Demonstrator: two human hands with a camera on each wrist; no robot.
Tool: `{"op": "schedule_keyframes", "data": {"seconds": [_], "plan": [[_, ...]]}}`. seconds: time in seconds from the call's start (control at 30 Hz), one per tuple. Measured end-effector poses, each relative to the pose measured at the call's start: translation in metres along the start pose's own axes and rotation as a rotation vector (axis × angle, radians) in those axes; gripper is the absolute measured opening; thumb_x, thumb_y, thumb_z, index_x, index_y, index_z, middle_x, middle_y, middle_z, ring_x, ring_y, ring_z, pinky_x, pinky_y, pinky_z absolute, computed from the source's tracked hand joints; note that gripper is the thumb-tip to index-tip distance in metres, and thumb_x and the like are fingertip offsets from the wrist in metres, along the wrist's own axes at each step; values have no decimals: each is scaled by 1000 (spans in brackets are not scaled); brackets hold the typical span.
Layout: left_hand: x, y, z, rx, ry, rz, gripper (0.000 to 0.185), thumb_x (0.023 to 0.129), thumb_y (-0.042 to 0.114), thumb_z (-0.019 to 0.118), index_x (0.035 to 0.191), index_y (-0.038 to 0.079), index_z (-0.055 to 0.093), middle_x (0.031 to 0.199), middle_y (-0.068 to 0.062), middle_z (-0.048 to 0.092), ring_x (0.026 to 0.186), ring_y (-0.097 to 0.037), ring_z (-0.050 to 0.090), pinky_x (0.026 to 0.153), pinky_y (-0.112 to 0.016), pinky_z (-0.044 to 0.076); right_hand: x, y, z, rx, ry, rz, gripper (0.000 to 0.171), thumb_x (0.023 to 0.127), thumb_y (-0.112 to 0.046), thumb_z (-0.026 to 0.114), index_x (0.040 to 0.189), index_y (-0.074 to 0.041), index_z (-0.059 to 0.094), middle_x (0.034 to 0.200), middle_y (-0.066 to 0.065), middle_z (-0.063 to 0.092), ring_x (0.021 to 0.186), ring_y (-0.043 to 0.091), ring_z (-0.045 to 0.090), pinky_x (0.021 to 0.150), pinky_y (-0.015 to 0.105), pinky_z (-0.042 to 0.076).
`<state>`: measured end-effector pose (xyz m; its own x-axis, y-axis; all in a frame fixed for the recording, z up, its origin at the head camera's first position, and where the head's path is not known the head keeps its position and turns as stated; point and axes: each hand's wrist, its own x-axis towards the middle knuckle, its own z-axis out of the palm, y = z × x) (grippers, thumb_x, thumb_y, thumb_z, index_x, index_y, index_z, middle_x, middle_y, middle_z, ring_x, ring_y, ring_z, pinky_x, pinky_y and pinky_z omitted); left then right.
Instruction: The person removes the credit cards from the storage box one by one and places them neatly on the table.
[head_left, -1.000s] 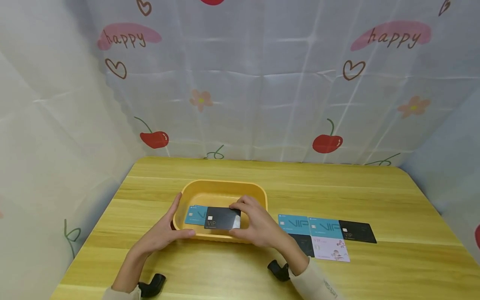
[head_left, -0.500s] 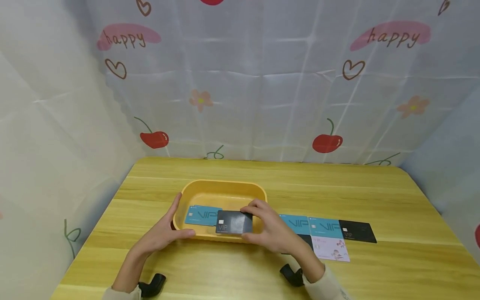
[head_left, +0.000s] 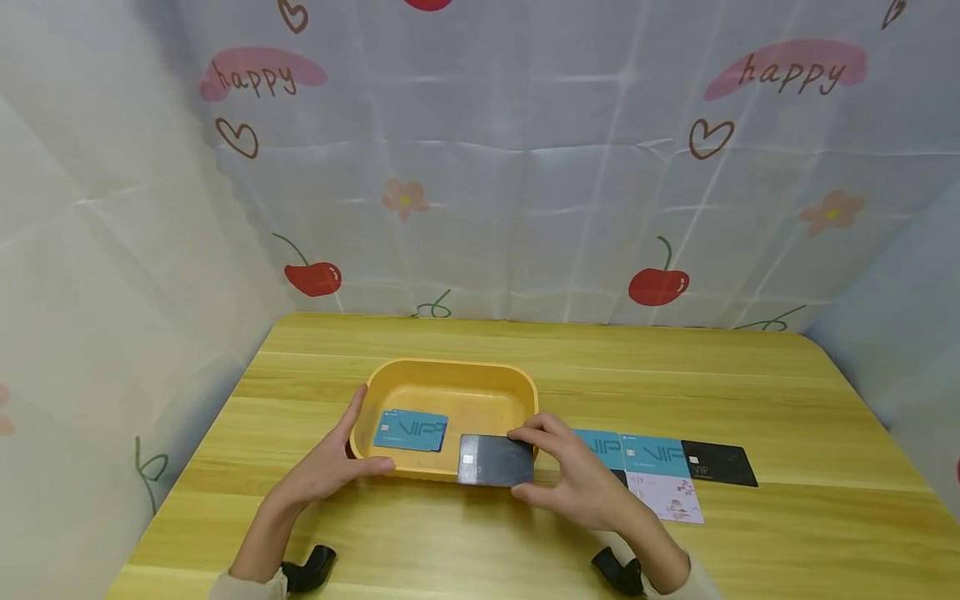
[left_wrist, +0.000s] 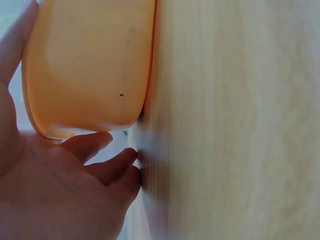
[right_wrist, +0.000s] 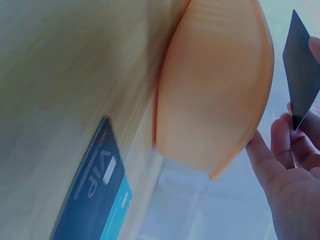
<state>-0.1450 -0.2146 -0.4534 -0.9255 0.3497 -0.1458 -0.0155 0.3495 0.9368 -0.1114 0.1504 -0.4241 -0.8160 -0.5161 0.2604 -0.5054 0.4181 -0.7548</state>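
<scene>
Head view: right hand (head_left: 581, 483) pinches black card (head_left: 496, 460) by its right edge, card hovering over yellow tray (head_left: 448, 375) rim at tray's 5 o'clock. Left hand (head_left: 330, 465) cups tray's 8 o'clock corner, thumb on rim. Teal card (head_left: 410, 430) lies flat inside. Risk — thin edge pinch could let black card tip or slip; card may catch rim. Hand hides part of card row (head_left: 663, 467) at 3 o'clock. Wrist views blurred — card print unreadable.
</scene>
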Motion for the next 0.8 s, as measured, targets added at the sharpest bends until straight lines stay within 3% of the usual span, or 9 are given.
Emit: {"op": "schedule_keyframes", "data": {"seconds": [0.27, 0.57, 0.8], "plan": [[1, -2, 0, -9, -1, 3, 118, 85, 23, 80, 159, 20, -11, 163, -12, -12, 143, -37, 21, 111, -57, 18, -14, 4, -8, -10, 20, 37, 52, 81, -17, 83, 129, -13, 63, 120, -10, 52, 107, 13, 52, 86, 43, 49], [0, -1, 0, -11, -8, -7, 117, 86, 23, 79, 158, 21, -12, 163, -14, -9, 138, -36, 32, 110, -56, 21, -31, 16, -18, -30, 10, 82, 52, 84, -22, 82, 131, -16, 63, 122, -11, 51, 107, 14, 50, 84, 40, 49], [0, -2, 0, -8, -3, -13, 117, 85, 23, 79, 158, 22, -12, 163, -13, -7, 139, -35, 31, 110, -55, 22, -43, 20, -25, -64, -5, 71, 50, 87, -26, 79, 133, -15, 61, 124, -10, 50, 109, 14, 49, 85, 39, 48]]}}
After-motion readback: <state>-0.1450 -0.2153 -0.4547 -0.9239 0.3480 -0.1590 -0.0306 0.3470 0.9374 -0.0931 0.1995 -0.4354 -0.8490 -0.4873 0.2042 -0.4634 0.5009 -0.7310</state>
